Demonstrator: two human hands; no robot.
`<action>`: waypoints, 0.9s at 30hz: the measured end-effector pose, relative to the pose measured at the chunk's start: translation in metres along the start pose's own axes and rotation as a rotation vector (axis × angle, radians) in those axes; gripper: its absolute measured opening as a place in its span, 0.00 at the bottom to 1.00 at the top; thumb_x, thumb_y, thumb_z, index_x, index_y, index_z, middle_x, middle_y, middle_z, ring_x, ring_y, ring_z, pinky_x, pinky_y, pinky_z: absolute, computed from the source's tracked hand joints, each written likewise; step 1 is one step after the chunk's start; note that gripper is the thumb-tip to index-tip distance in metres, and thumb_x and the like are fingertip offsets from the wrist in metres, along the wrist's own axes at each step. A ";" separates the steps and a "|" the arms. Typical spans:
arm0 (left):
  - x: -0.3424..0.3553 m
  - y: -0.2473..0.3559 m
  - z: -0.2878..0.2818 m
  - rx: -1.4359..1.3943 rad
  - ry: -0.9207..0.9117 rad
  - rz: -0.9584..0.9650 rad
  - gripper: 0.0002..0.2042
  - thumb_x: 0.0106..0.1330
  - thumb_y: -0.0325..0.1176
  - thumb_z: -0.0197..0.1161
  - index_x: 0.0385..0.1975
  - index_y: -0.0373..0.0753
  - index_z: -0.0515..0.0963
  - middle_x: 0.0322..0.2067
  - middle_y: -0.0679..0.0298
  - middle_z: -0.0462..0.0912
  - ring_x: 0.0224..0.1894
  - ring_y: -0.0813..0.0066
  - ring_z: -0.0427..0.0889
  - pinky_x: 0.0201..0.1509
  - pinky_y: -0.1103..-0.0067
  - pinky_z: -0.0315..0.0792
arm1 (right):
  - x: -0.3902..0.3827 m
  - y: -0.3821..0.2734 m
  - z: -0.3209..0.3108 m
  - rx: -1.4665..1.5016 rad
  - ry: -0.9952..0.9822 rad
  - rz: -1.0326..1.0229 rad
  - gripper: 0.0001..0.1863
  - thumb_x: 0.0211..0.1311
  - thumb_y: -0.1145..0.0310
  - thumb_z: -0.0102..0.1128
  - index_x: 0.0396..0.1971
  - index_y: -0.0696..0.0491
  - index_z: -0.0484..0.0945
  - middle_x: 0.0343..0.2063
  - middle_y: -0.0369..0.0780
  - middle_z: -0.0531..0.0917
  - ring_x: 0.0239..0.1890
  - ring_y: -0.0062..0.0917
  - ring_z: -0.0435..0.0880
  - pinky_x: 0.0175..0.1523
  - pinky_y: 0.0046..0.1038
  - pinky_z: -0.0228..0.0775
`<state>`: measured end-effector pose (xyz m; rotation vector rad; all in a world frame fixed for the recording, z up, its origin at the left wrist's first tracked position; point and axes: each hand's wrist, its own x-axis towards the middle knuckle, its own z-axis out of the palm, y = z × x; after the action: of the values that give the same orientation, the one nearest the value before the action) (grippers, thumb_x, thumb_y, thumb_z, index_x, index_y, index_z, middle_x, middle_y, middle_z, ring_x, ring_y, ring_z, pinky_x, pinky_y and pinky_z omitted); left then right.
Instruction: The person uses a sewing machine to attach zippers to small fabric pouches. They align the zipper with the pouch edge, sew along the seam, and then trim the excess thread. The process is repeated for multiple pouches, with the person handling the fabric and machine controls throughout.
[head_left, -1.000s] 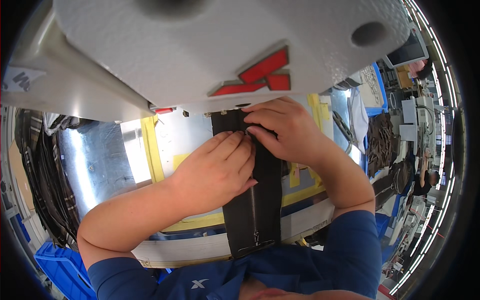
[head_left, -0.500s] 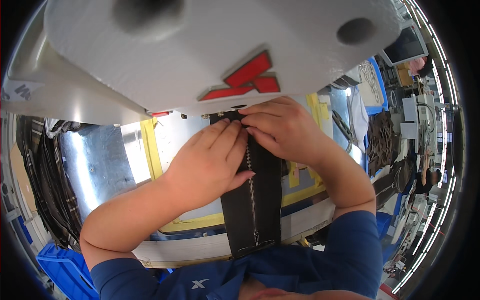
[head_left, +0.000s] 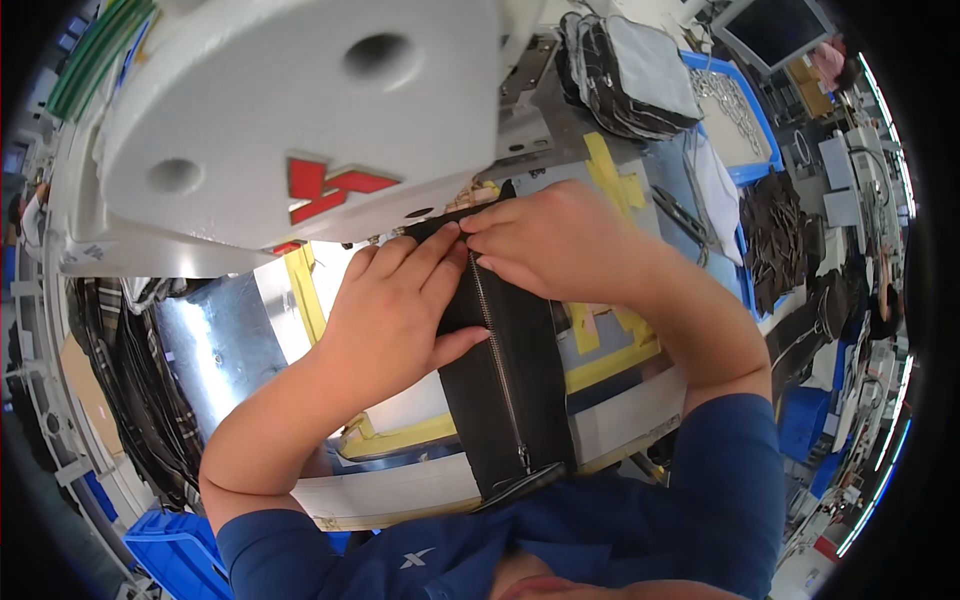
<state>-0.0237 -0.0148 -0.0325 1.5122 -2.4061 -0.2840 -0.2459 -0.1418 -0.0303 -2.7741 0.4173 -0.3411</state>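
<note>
A long black fabric panel with a metal zipper down its length runs from under the sewing machine toward my body. Its zipper pull is at the near end. My left hand lies on the panel's left side, fingers stretched toward the machine and thumb apart, beside the zipper. On the right, my right hand has its fingers and thumb drawn together at the far end of the zipper, holding the panel. The fingertips of both hands almost meet. The machine head hides its needle area.
Dark and plaid fabric hangs at the left. Yellow tape marks the work surface. At right lie black-handled scissors or snips, a stack of fabric pieces, a blue tray of chain-like metal parts and brown pieces. A blue crate stands lower left.
The view has turned and shifted, so the machine head appears farther left and the fabric stack shows at the far right. Both hands keep nearly the same places on the panel.
</note>
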 end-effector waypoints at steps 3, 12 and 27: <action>0.001 0.000 -0.004 0.006 -0.023 -0.009 0.39 0.54 0.51 0.79 0.63 0.33 0.78 0.67 0.56 0.78 0.58 0.55 0.77 0.64 0.62 0.70 | 0.000 0.000 -0.009 -0.038 -0.097 0.006 0.13 0.66 0.61 0.65 0.44 0.50 0.91 0.52 0.35 0.91 0.46 0.30 0.91 0.47 0.36 0.84; 0.000 0.003 -0.009 0.050 -0.073 -0.056 0.41 0.55 0.56 0.78 0.63 0.33 0.78 0.68 0.55 0.78 0.57 0.55 0.79 0.63 0.63 0.71 | 0.015 -0.009 -0.008 -0.050 -0.164 0.096 0.12 0.64 0.65 0.62 0.40 0.51 0.91 0.51 0.36 0.91 0.43 0.35 0.91 0.46 0.37 0.84; -0.008 -0.009 -0.014 0.011 -0.054 -0.125 0.43 0.53 0.58 0.79 0.61 0.30 0.79 0.66 0.50 0.79 0.58 0.53 0.82 0.62 0.62 0.74 | 0.024 -0.011 0.017 -0.005 0.044 0.039 0.09 0.62 0.67 0.63 0.37 0.52 0.89 0.49 0.37 0.92 0.39 0.34 0.91 0.40 0.37 0.84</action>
<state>-0.0078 -0.0117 -0.0233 1.6841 -2.3609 -0.3418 -0.2162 -0.1344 -0.0377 -2.7637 0.4836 -0.3934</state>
